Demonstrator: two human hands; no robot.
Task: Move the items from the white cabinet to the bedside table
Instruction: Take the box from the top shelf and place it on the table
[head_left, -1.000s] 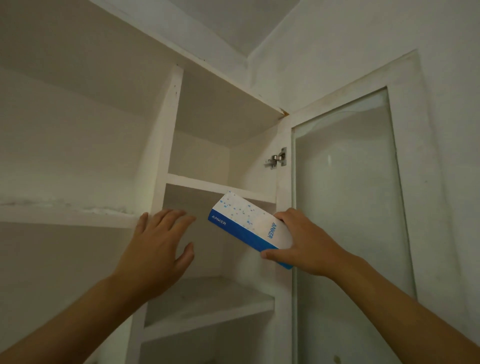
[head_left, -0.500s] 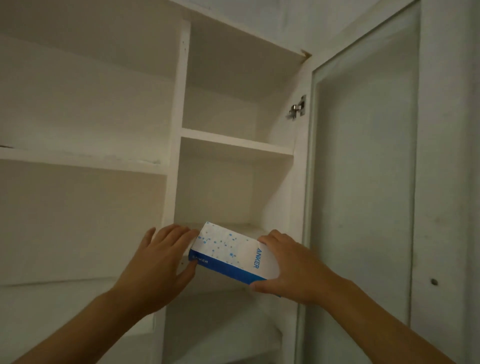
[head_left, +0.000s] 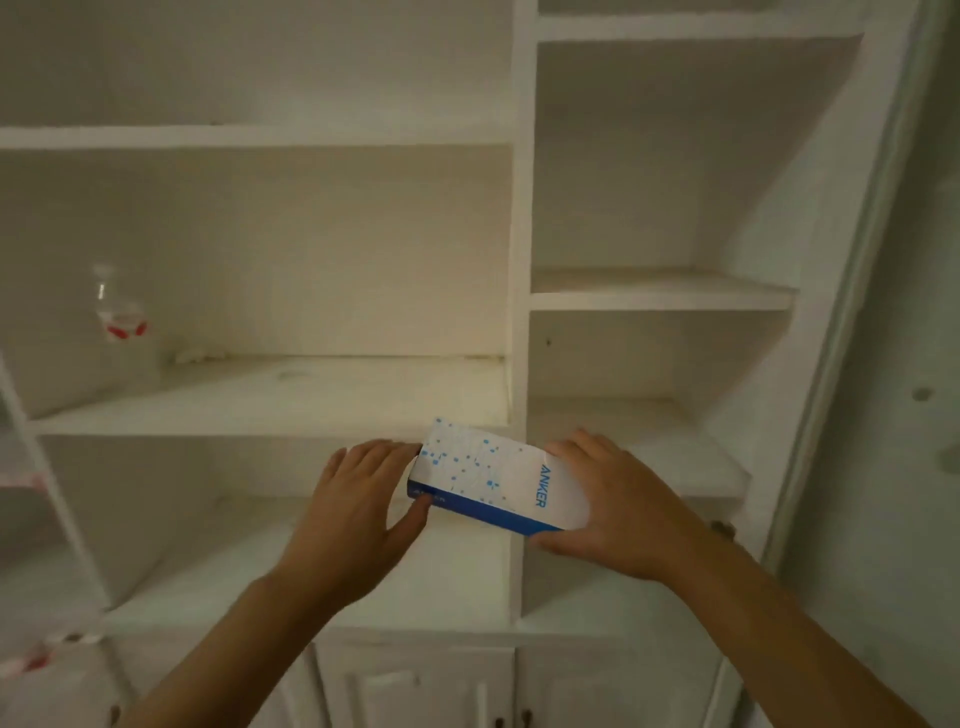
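A white and blue Anker box (head_left: 485, 475) hangs in the air in front of the white cabinet (head_left: 522, 260), held between both hands. My right hand (head_left: 618, 506) grips its right end, thumb underneath and fingers over the top. My left hand (head_left: 358, 512) holds its left end, with the thumb on the blue side and the fingers against the end face. The box is tilted, left end higher. A clear plastic bottle with a red label (head_left: 117, 317) stands on the left shelf of the cabinet.
The cabinet's open glass door (head_left: 878, 291) stands at the right. Closed lower doors (head_left: 415, 686) lie below the shelves. A thin white upright (head_left: 62, 499) crosses the far left, with blurred red and white things (head_left: 36, 660) near the bottom left corner.
The view has dropped to lower shelves. The box came down and out of the right compartment. My left hand went from reaching towards it to holding its left end.
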